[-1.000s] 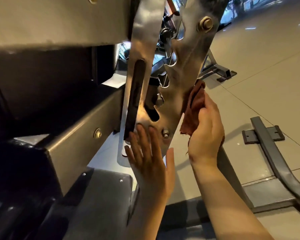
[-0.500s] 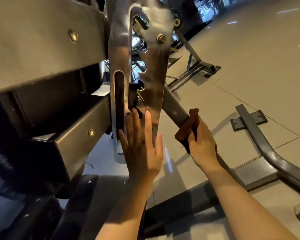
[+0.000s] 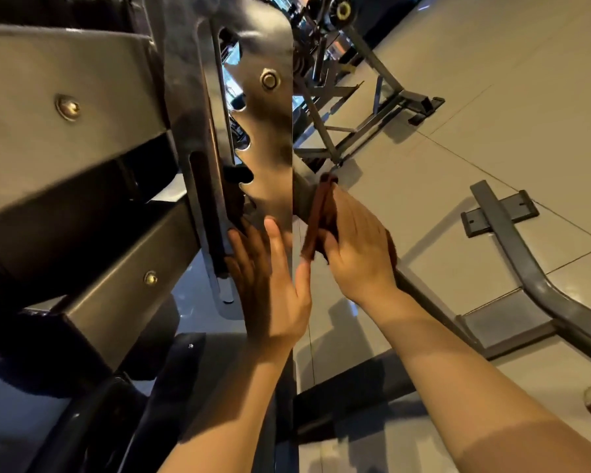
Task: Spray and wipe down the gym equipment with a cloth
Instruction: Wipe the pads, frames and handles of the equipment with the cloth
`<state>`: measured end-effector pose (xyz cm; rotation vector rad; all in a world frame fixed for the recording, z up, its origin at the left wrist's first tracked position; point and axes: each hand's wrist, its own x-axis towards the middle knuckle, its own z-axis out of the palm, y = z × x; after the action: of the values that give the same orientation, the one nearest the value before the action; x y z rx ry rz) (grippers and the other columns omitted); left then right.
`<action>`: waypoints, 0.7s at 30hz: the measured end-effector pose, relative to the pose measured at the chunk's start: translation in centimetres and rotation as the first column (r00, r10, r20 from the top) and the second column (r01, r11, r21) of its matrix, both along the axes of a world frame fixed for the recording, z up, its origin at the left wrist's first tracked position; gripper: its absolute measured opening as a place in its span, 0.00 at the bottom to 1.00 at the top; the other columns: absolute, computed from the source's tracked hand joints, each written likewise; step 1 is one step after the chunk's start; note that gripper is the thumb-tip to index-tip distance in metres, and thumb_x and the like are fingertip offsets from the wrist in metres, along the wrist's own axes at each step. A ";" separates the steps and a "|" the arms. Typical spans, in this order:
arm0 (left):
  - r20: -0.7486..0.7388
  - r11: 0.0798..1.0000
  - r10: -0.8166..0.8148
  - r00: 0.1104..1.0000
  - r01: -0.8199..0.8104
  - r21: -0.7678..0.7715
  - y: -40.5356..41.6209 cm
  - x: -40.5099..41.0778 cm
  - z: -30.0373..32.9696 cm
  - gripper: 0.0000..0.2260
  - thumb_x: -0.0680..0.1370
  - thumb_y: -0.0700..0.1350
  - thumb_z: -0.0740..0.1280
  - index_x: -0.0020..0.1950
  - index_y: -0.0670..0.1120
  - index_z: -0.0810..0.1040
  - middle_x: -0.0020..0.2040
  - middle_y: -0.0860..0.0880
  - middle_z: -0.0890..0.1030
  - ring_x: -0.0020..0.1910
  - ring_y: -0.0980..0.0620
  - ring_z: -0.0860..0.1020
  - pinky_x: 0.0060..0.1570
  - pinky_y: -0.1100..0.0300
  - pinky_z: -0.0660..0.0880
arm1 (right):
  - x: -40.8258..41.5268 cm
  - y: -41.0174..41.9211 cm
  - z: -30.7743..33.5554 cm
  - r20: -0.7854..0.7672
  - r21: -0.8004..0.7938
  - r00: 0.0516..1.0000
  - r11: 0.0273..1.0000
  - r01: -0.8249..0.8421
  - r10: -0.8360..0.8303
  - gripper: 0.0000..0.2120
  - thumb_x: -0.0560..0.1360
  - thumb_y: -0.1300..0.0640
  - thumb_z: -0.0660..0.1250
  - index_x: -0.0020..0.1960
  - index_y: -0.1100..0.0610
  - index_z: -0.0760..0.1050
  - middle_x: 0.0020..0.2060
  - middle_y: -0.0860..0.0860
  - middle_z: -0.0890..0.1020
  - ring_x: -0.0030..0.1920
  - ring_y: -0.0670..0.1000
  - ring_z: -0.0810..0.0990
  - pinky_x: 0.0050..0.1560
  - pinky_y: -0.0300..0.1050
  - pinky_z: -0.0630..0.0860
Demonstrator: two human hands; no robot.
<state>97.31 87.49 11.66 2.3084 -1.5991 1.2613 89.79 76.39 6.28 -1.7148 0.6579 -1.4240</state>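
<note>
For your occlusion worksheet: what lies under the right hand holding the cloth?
Under the right hand is the reddish-brown cloth, pressed on a slanted metal bar beside the notched plate. The bar's surface beneath the cloth is hidden.

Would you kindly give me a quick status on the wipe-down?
Left hand flat on notched metal plate. Right hand holds brown cloth against plate's edge. Nothing blocking.

Left hand (image 3: pixel 270 285): back to camera, fingers (image 3: pixel 276 238) straight and slightly spread, pointing up, thumb out to the right; bare forearm rising from bottom centre.
Right hand (image 3: pixel 359 247): back to camera, fingers curled forward in a grip, wrist bent; bare forearm entering from lower right.
</note>
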 end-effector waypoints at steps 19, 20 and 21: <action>-0.062 0.999 0.008 0.998 -0.011 -0.039 -0.9 0.1 -0.8 0.34 0.81 0.65 0.43 0.78 0.44 0.44 0.78 0.39 0.45 0.76 0.46 0.35 0.74 0.38 0.41 | 1.2 -0.6 4.6 0.206 0.001 0.978 1.000 0.031 -0.031 0.20 0.80 0.52 0.53 0.68 0.59 0.71 0.60 0.54 0.79 0.60 0.54 0.77 0.59 0.57 0.75; -0.059 0.999 0.004 0.998 -0.006 -0.032 -0.7 0.0 -0.7 0.33 0.82 0.65 0.43 0.78 0.44 0.45 0.78 0.39 0.45 0.77 0.46 0.37 0.74 0.38 0.43 | 1.4 -0.6 3.9 0.223 -0.011 0.973 0.998 0.057 -0.053 0.19 0.81 0.53 0.54 0.68 0.59 0.71 0.59 0.54 0.79 0.59 0.54 0.78 0.58 0.55 0.76; -0.057 1.000 -0.008 0.998 0.006 -0.028 -0.5 -0.1 -0.5 0.31 0.82 0.64 0.43 0.78 0.45 0.46 0.78 0.39 0.45 0.77 0.45 0.38 0.74 0.38 0.44 | 1.5 -0.5 3.0 0.222 -0.023 0.972 0.997 0.078 -0.071 0.18 0.81 0.54 0.55 0.68 0.59 0.71 0.59 0.54 0.80 0.58 0.53 0.78 0.58 0.54 0.77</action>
<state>97.22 87.00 11.12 2.2983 -1.5606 1.1974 91.27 75.84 9.24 -1.5398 0.5842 -1.6572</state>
